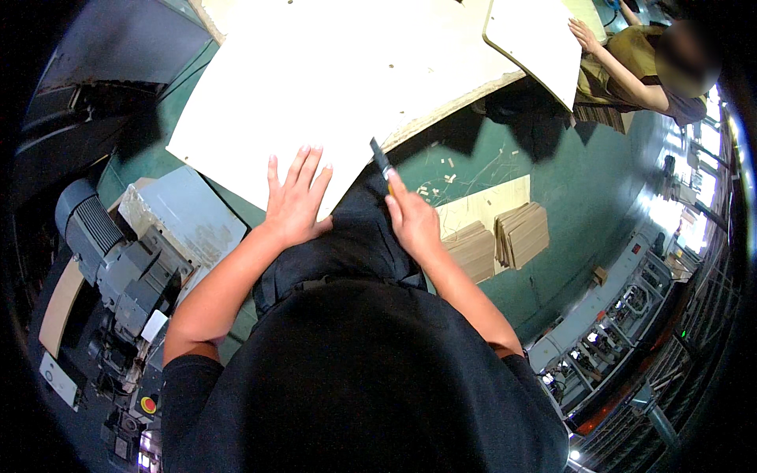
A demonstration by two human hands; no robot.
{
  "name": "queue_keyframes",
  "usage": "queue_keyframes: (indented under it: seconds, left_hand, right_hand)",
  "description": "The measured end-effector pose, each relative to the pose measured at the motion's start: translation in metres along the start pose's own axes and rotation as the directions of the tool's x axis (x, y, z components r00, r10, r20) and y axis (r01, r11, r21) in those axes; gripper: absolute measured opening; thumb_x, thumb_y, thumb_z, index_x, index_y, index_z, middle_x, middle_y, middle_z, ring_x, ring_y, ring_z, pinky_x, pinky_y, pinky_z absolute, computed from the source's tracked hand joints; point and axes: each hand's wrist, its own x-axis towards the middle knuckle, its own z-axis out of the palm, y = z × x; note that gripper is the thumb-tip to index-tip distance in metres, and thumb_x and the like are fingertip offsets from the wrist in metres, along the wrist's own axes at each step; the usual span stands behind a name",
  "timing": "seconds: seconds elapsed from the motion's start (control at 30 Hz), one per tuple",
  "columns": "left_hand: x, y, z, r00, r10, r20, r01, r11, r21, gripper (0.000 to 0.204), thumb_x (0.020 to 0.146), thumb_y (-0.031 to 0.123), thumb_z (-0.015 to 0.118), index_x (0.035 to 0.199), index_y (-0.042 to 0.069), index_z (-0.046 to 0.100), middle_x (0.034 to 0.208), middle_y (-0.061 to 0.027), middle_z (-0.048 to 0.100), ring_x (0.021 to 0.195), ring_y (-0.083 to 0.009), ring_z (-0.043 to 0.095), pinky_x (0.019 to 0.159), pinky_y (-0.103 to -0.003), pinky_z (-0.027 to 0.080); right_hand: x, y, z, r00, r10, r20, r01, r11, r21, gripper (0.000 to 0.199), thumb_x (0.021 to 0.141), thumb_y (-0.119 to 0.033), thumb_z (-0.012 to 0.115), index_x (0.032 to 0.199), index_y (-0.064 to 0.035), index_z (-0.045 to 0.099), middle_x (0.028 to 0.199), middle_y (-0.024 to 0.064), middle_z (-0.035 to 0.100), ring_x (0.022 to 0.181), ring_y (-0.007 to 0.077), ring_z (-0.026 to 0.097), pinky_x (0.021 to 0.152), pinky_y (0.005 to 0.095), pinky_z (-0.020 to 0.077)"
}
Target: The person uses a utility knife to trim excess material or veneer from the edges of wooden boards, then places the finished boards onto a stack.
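Observation:
A large pale board (260,102), washed out by bright light, lies before me with its near corner close to my waist. My left hand (298,197) rests flat on that corner, fingers spread and pointing away from me. Just off the board's right edge, my right hand (414,217) grips a utility knife (382,160) with a dark front end and a bit of yellow on its handle. The knife points forward, its tip near the board's edge. Whether the tip touches the board I cannot tell.
At the upper right a co-worker's hand (584,35) lies on another pale panel (536,47). Stacks of thin brown sheets (522,235) sit on the green floor (583,181), with scattered scraps nearby. A grey motor (91,221) stands at left, a long machine (607,315) at right.

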Motion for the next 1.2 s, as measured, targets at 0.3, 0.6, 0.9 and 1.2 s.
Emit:
queue_keyframes:
  seconds: [0.3,0.6,0.9,1.2]
  left_hand:
    - [0.000,-0.001,-0.001,1.000,0.009,-0.012,-0.009,1.000,-0.006,0.103,0.071,0.041,0.091,0.158,0.010,0.047,0.178,-0.0207,0.019,0.167,-0.0369,0.013,0.125,-0.077,0.004]
    - [-0.010,-0.038,-0.018,0.989,0.117,0.091,-0.124,0.989,0.075,0.102,0.068,0.038,0.088,0.158,0.011,0.049,0.179,-0.0144,0.022,0.167,-0.0317,0.016,0.128,-0.075,0.005]
    - [0.009,-0.049,-0.084,0.988,0.010,0.156,-0.060,0.946,0.318,0.102,0.072,0.033,0.090,0.160,0.013,0.043,0.175,-0.0126,0.029,0.164,-0.0366,0.022,0.126,-0.078,0.014]
    - [0.092,0.003,-0.028,0.965,-0.042,-0.260,0.076,0.990,0.122,0.110,0.076,0.063,0.084,0.162,0.008,0.043,0.177,-0.0174,0.027,0.165,-0.0371,0.022,0.124,-0.078,0.014]
  right_hand:
    - [0.113,0.050,-0.047,0.957,-0.040,-0.287,0.027,0.998,-0.048,0.050,0.108,-0.030,0.063,0.157,-0.0267,0.054,0.083,0.0199,0.069,0.075,0.0442,0.069,0.069,0.0561,0.0555]
    - [0.043,0.043,-0.036,0.964,0.082,-0.255,-0.024,0.975,0.222,0.059,0.109,-0.024,0.060,0.165,-0.0149,0.045,0.120,0.0273,0.074,0.104,0.0440,0.075,0.090,0.0470,0.0583]
    - [-0.002,0.033,-0.022,0.973,-0.018,-0.231,0.077,0.966,0.249,0.059,0.107,-0.022,0.063,0.163,-0.0152,0.047,0.121,0.0241,0.074,0.103,0.0443,0.073,0.091,0.0486,0.0578]
    - [0.009,-0.008,0.009,0.996,-0.028,-0.081,0.028,1.000,0.004,0.057,0.104,-0.035,0.067,0.159,-0.0371,0.052,0.089,0.0148,0.063,0.073,0.0408,0.070,0.065,0.0545,0.0590]
